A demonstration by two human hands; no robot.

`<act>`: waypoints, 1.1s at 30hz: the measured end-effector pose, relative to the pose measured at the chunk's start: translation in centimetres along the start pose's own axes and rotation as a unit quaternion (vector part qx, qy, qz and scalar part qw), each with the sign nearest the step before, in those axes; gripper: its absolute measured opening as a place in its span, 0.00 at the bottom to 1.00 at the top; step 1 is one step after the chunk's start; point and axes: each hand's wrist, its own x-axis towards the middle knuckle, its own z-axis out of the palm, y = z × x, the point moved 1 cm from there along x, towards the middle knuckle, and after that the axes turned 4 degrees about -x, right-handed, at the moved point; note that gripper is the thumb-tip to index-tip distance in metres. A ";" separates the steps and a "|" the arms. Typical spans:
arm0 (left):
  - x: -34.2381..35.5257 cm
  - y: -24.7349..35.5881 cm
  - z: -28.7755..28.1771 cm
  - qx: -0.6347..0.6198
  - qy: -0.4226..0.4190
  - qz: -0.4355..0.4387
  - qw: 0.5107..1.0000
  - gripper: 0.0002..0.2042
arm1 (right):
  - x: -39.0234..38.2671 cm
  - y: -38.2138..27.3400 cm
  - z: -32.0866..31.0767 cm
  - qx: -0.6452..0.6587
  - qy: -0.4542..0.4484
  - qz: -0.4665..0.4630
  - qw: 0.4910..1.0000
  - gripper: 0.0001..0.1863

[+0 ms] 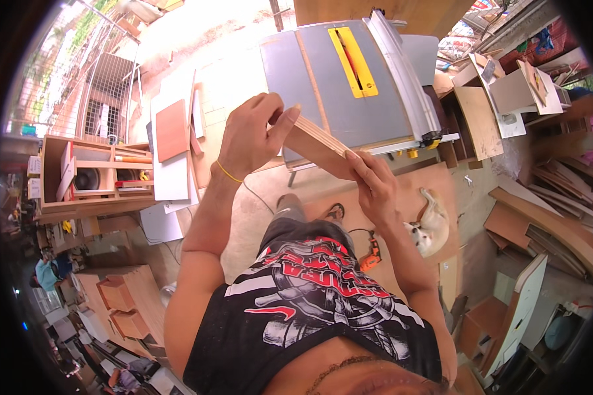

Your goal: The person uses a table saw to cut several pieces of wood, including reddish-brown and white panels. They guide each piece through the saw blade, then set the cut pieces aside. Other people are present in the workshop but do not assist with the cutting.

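Level in front of my body is a short bundle of thin wooden strips (319,153), their layered edges facing up. My left hand (254,131), a yellow band at its wrist, is closed at the bundle's left end, its thumb along the edge and its other fingers curled. The opposite end is gripped by my right hand (374,186), with fingers over the top edge. Just beyond the wood stands a table saw (395,108) with a grey top, a yellow insert plate (354,62) around the blade slot, and a metal fence (402,72) on its right.
A pale dog (431,227) lies on a brown sheet on the floor at my right, near an orange power drill (371,255). Wood offcuts (540,230) are piled farther right. On the left are a wooden cabinet (95,209) and a reddish-brown panel (172,131) on white boards.
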 end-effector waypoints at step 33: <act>-3.8 -4.4 37.9 -0.433 0.153 -0.400 0.794 0.26 | 12.2 36.7 -12.5 0.296 -0.111 0.296 0.902 0.13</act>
